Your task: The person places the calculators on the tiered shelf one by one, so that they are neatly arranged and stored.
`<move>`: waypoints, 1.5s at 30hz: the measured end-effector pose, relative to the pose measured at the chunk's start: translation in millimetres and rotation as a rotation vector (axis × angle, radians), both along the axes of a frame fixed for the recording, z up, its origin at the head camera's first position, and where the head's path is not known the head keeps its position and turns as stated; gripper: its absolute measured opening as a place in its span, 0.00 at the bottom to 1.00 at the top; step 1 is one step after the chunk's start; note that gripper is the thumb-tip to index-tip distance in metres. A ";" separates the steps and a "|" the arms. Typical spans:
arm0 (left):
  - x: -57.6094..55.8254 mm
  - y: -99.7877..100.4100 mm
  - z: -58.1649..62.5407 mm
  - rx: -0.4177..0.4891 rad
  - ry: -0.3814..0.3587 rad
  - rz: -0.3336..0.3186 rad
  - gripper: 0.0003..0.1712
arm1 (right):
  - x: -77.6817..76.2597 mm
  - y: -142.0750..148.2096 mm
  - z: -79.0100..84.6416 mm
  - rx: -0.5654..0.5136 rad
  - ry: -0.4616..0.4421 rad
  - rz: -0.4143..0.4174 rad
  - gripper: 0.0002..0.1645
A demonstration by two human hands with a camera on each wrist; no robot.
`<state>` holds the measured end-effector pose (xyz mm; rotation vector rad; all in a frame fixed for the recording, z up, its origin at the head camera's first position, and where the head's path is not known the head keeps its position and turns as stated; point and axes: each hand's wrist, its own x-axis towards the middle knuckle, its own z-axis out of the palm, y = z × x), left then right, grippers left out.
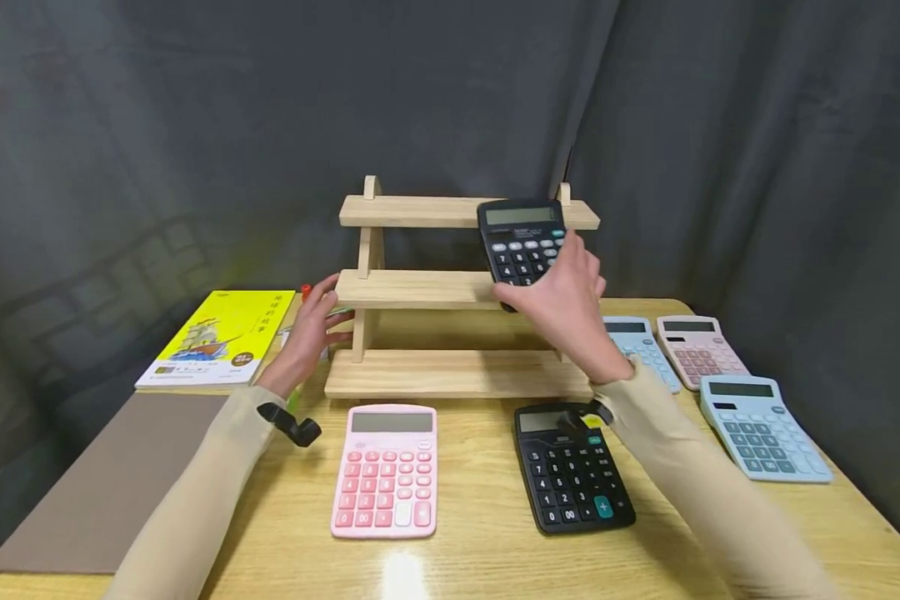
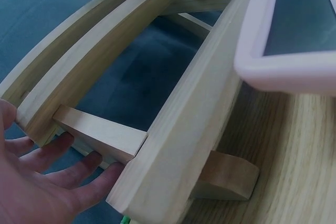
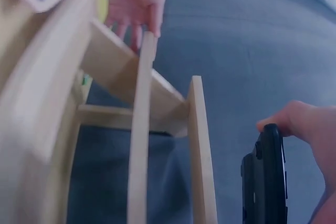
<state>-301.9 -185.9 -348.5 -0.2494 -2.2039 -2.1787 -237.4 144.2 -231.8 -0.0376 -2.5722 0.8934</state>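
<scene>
My right hand point(image 1: 562, 292) holds a black calculator point(image 1: 521, 237) by its lower part, thumb at the bottom edge and fingers at the right side. The calculator is tilted, its screen facing me, and overlaps the top and middle boards at the right. In the right wrist view its edge stands apart from the boards. At the left, my left hand point(image 1: 307, 333) grips the end of the middle board of a three-tier wooden shelf stand point(image 1: 457, 372), its fingers point(image 2: 79, 171) beside the side support.
A pink calculator point(image 1: 385, 471) and another black calculator point(image 1: 573, 467) lie in front of the stand. At the right are two light-blue calculators, the nearer point(image 1: 765, 429) in front, and a pale pink one point(image 1: 701, 350). A yellow book point(image 1: 217, 337) lies at the left near a brown board point(image 1: 112, 475).
</scene>
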 end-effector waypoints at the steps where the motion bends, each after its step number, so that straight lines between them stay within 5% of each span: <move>1: 0.5 -0.3 -0.2 -0.001 -0.002 0.004 0.33 | -7.2 -8.9 2.7 -0.010 0.001 -0.003 0.71; 13: 4.0 -1.7 -0.4 -0.001 0.004 0.013 0.33 | -68.1 -105.8 35.9 0.024 -0.081 -0.048 0.76; 24: 3.9 8.4 -3.3 -0.007 -0.002 0.004 0.33 | -97.5 -139.3 35.8 0.056 -0.144 -0.113 0.76; 34: 2.1 12.7 -2.8 0.009 -0.003 0.003 0.33 | -110.0 -143.8 26.6 0.141 -0.114 -0.148 0.77; 45: 2.6 13.6 -3.3 0.005 -0.005 0.002 0.33 | -96.6 -129.6 29.0 0.153 -0.168 0.007 0.81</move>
